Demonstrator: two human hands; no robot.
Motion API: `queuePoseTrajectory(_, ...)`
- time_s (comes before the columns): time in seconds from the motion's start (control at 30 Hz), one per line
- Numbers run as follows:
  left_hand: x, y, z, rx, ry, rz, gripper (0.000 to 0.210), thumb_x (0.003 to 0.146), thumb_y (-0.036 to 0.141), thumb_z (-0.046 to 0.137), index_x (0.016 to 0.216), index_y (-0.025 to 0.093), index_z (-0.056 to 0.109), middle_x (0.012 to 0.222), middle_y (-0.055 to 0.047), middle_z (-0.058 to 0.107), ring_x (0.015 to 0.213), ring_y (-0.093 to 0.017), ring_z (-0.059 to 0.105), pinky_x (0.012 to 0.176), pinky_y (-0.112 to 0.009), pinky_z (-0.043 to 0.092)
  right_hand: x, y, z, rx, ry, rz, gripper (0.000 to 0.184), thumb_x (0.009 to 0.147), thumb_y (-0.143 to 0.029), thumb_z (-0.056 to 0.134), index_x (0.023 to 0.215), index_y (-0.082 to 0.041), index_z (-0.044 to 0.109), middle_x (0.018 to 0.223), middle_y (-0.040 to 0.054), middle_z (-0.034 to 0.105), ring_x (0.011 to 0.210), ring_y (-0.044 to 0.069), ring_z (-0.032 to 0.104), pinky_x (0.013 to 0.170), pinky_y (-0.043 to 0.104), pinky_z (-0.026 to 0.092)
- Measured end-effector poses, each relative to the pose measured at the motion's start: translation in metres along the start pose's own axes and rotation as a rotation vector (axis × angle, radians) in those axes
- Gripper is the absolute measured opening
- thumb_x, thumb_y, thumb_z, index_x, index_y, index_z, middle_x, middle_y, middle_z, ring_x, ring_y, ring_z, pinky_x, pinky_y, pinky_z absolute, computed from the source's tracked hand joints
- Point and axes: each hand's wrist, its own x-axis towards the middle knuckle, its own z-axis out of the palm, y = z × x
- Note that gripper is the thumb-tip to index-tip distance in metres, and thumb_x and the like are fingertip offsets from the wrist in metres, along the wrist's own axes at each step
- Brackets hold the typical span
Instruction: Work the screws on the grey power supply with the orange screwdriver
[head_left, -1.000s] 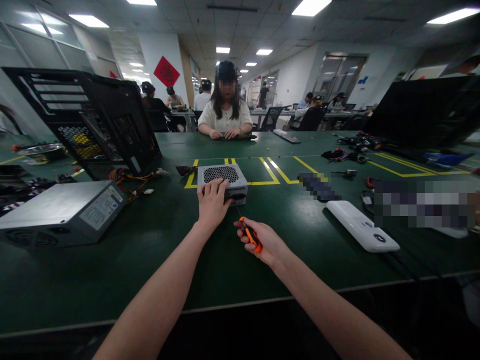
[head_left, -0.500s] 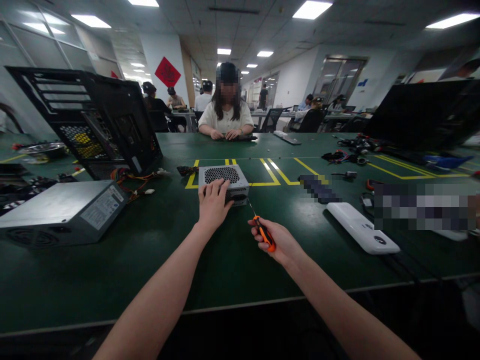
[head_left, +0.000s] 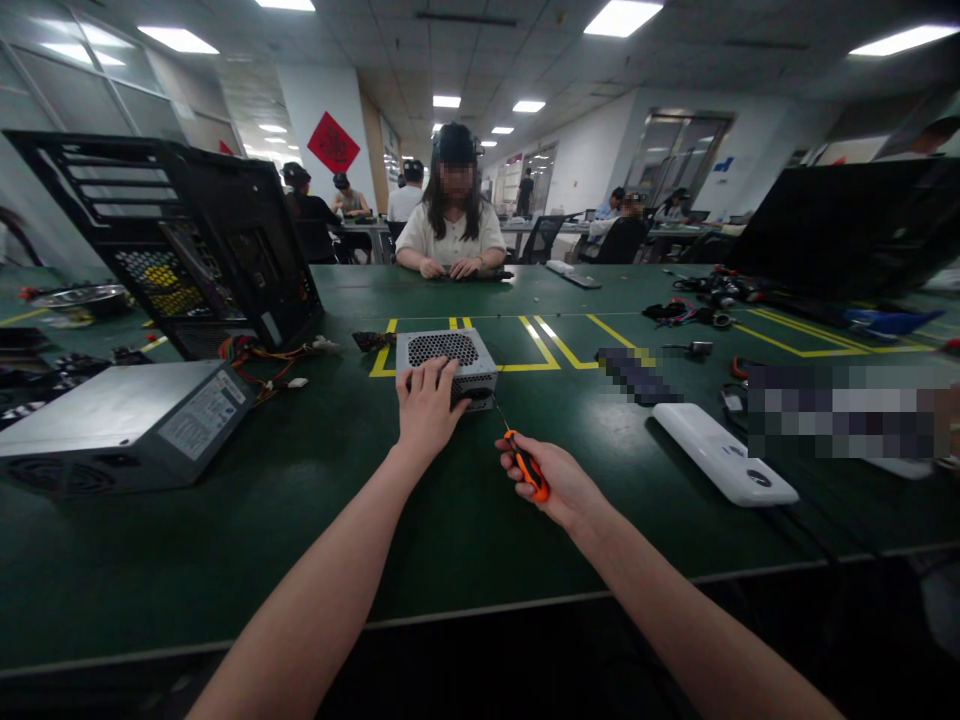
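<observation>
A small grey computer power supply with a honeycomb vent sits on the green table, dark cables at its far left side. My left hand holds it, fingers curled over the top and thumb against the near face. In my right hand is an orange-and-black screwdriver, the fingers wrapped round its handle. The thin shaft points up and left to the lower right corner of the near face. The tip is too small to tell whether it sits in a screw.
A larger power supply and a black computer case stand at left. To the right lie a white device, a blurred dark object and loose cables. A person sits across the table. A black monitor stands far right.
</observation>
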Motion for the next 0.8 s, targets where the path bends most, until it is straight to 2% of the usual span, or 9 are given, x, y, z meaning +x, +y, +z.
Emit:
queuePoseTrajectory(0.2,0.000,0.000,0.000,-0.010,-0.002,-0.008,0.050,0.077,0.031,0.055,0.124,0.021,0.040,0.128,-0.010,0.042,0.119,-0.026,0.033,0.101,-0.044,0.017,0.003,0.001,-0.001,-0.121,0.058,-0.094,0.009,0.080,-0.020,0.051,0.078,-0.012,0.052,0.063,0.0020,0.056,0.046,0.005,0.047,0.035,0.013,0.032)
queuePoseTrajectory(0.37,0.000,-0.001,0.002,0.014,0.012,0.000,0.051,0.076,0.031,0.056,0.123,0.021,0.040,0.127,-0.010,0.043,0.119,-0.026,0.033,0.100,-0.043,0.018,0.010,0.004,-0.008,-0.316,0.174,-0.262,0.008,0.081,-0.023,0.043,0.084,-0.017,0.047,0.070,0.0022,0.058,0.052,0.009,0.049,0.037,0.017,0.032)
queuePoseTrajectory(0.43,0.000,-0.001,0.003,0.021,0.019,0.000,0.051,0.076,0.031,0.057,0.123,0.020,0.041,0.127,-0.010,0.044,0.119,-0.026,0.033,0.101,-0.043,0.018,0.008,0.002,-0.011,-0.406,0.205,-0.347,0.006,0.078,-0.020,0.047,0.084,-0.019,0.047,0.070,-0.0002,0.057,0.058,0.010,0.050,0.043,0.018,0.035)
queuePoseTrajectory(0.5,0.000,-0.001,0.003,0.027,0.020,-0.003,0.051,0.076,0.031,0.056,0.123,0.020,0.041,0.127,-0.010,0.043,0.119,-0.026,0.033,0.101,-0.043,0.018,0.003,0.000,-0.012,-0.657,0.250,-0.512,0.009,0.075,-0.018,0.051,0.084,-0.021,0.050,0.076,-0.0008,0.056,0.068,0.012,0.051,0.055,0.022,0.041)
queuePoseTrajectory(0.57,0.000,-0.001,0.003,0.028,0.016,-0.003,0.051,0.076,0.031,0.056,0.124,0.020,0.041,0.128,-0.010,0.043,0.119,-0.026,0.033,0.101,-0.043,0.018,-0.004,-0.001,-0.010,-1.076,0.335,-0.733,0.011,0.076,-0.016,0.050,0.086,-0.021,0.052,0.086,0.0018,0.056,0.081,0.016,0.051,0.066,0.028,0.043)
queuePoseTrajectory(0.63,0.000,-0.001,0.003,0.027,0.014,-0.003,0.051,0.076,0.031,0.056,0.124,0.020,0.040,0.128,-0.010,0.043,0.119,-0.026,0.033,0.100,-0.043,0.018,-0.010,0.001,-0.005,-1.482,0.425,-0.886,0.018,0.080,-0.015,0.045,0.094,-0.022,0.053,0.094,0.0057,0.055,0.089,0.020,0.049,0.069,0.032,0.043)
queuePoseTrajectory(0.7,0.000,-0.001,0.002,0.023,0.015,0.000,0.052,0.076,0.030,0.056,0.124,0.020,0.040,0.127,-0.010,0.043,0.119,-0.025,0.033,0.101,-0.043,0.018,-0.014,0.003,-0.001,-1.655,0.479,-0.907,0.024,0.083,-0.017,0.041,0.105,-0.021,0.050,0.098,0.0083,0.055,0.092,0.022,0.049,0.065,0.030,0.043)
queuePoseTrajectory(0.8,0.000,0.000,0.002,0.017,0.018,0.006,0.052,0.076,0.030,0.056,0.125,0.020,0.040,0.127,-0.010,0.043,0.120,-0.025,0.033,0.101,-0.042,0.018,-0.014,0.005,0.003,-1.654,0.509,-0.810,0.030,0.087,-0.025,0.037,0.115,-0.017,0.041,0.103,0.0102,0.054,0.079,0.018,0.056,0.055,0.026,0.042)
